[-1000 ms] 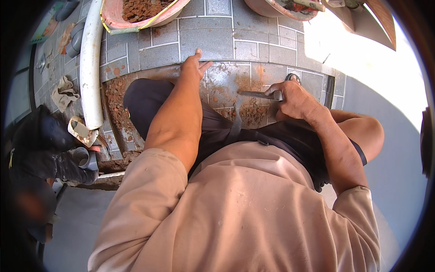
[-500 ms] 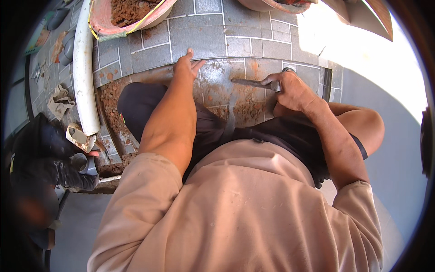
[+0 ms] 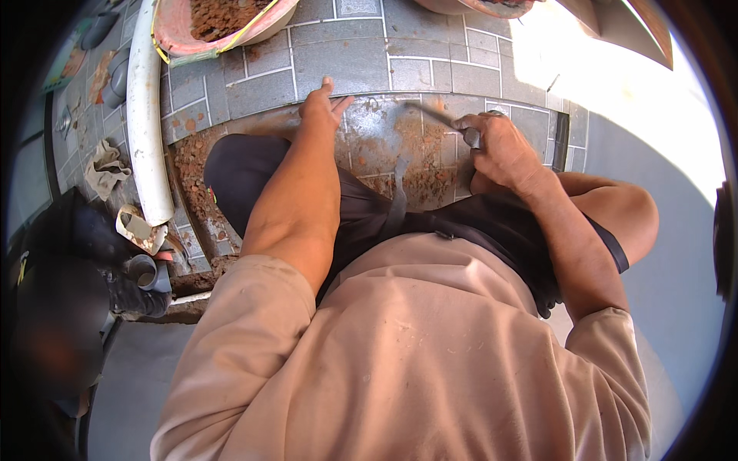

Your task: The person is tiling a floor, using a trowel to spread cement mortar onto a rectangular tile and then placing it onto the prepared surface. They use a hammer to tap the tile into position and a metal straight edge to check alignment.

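Note:
My left hand [image 3: 321,106] rests with fingers stretched out at the seam along the far edge of a grey patterned tile [image 3: 375,123]. The tile is smeared with wet brown dirt and lies in front of my folded legs. In my right hand [image 3: 503,154] is what looks like a hammer [image 3: 434,115], gripped round its dark metal head. Its long handle points left and away, tip raised over the tile's right half. Brown soil covers the tile's near part, and my dark trousers hide some of its near edge.
A bucket of reddish soil [image 3: 181,40] stands far left, with another basin [image 3: 469,6] at the far edge. A white pipe [image 3: 146,115] runs along the left. Beyond it lie a rag [image 3: 108,169] and a grey pipe fitting [image 3: 146,273], close to a crouching person in dark clothes [image 3: 69,230].
The hammer's handle tip has swung up and away from me, tilting as my right wrist turned. My left hand stays at the tile's far edge. The whole view has shifted slightly.

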Action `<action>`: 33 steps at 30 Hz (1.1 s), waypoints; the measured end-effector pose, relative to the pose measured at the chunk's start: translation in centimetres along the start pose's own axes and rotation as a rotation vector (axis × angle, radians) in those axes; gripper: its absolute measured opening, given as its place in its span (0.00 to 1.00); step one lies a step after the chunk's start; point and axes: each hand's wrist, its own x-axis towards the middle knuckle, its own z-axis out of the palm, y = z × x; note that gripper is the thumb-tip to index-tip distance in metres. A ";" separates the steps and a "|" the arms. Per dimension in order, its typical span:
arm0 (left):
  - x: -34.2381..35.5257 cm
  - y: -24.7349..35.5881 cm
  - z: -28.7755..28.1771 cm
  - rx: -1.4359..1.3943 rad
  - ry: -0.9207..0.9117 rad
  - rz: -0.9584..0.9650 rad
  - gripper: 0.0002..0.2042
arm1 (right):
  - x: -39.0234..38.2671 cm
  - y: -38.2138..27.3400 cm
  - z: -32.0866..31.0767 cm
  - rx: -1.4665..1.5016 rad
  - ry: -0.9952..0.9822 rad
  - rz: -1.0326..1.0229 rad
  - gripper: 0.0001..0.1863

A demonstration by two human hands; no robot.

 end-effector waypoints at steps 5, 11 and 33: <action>-0.9 0.0 1.0 0.006 0.039 0.023 0.27 | -0.1 1.1 0.6 0.044 0.008 0.119 0.23; -0.5 -0.3 -0.1 -0.002 0.034 0.010 0.25 | -1.7 1.4 3.9 -0.130 0.261 0.031 0.17; 4.1 0.0 -1.7 0.001 -0.063 -0.115 0.24 | -22.3 -3.0 -22.9 -0.206 0.966 0.397 0.10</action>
